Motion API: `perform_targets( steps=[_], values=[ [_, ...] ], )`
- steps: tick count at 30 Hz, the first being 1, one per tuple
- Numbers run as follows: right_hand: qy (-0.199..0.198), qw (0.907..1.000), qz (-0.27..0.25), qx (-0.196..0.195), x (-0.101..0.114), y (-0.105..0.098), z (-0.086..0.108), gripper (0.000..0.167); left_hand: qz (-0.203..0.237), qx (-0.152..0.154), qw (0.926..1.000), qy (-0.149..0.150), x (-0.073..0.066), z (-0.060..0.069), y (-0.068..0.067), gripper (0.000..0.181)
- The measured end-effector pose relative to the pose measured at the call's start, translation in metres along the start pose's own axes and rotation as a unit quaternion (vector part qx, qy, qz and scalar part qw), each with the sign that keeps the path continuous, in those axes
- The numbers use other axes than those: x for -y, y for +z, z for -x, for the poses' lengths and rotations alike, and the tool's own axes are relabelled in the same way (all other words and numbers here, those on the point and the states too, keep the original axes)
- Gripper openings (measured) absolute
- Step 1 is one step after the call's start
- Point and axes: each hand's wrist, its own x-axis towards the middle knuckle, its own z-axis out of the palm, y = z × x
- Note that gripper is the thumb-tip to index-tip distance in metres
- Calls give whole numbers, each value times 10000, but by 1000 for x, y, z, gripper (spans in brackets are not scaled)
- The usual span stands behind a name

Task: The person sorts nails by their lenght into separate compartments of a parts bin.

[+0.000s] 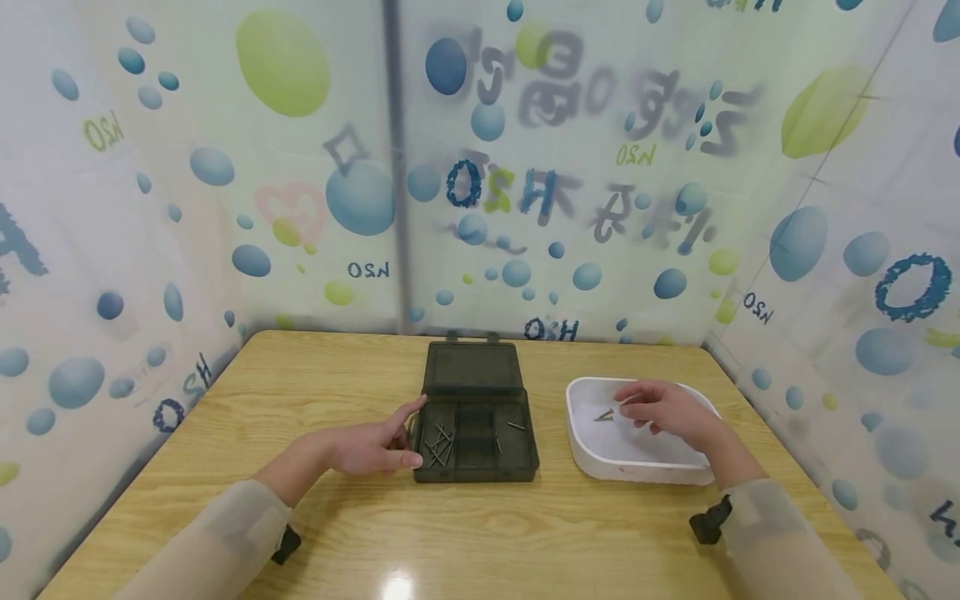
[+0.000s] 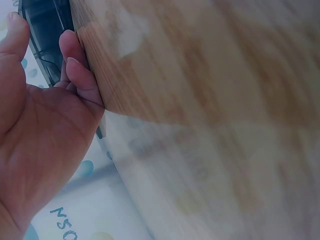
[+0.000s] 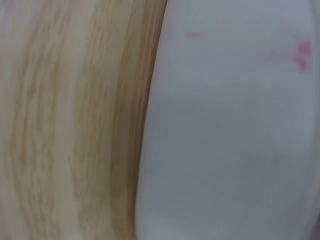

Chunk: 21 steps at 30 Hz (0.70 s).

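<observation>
A dark, see-through compartment box stands with its lid raised at the back. Several screws lie in its left compartment, and a few more are on the right side. My left hand rests against the box's left wall, thumb and index finger spread; in the left wrist view its other fingers bend beside the box. Over a white tray, my right hand hovers with loosely bent fingers beside a few screws. No screw shows between its fingertips.
The wooden table carries the box and the tray, with a gap between them. Patterned curtains enclose the back and both sides. The tray's outer wall fills much of the right wrist view.
</observation>
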Motion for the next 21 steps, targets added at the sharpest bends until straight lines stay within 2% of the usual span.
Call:
perform_targets(
  steps=[5, 8, 14, 21],
  values=[
    [569, 9976, -358, -152, -8, -4, 0, 38, -28, -5, 10000, -22, 0, 0, 0, 106],
    [721, 9962, -457, -186, -12, -4, -1, 35, -45, -2, 10000, -25, 0, -1, 1, 106],
    [934, 9946, -404, -219, -17, -4, -3, 36, -37, 9, 10000, 6, 2, -1, 1, 106],
    [934, 9946, -451, -7, -23, -8, -7, 40, -42, 11, 10000, 0, 2, -2, 0, 105]
  ],
)
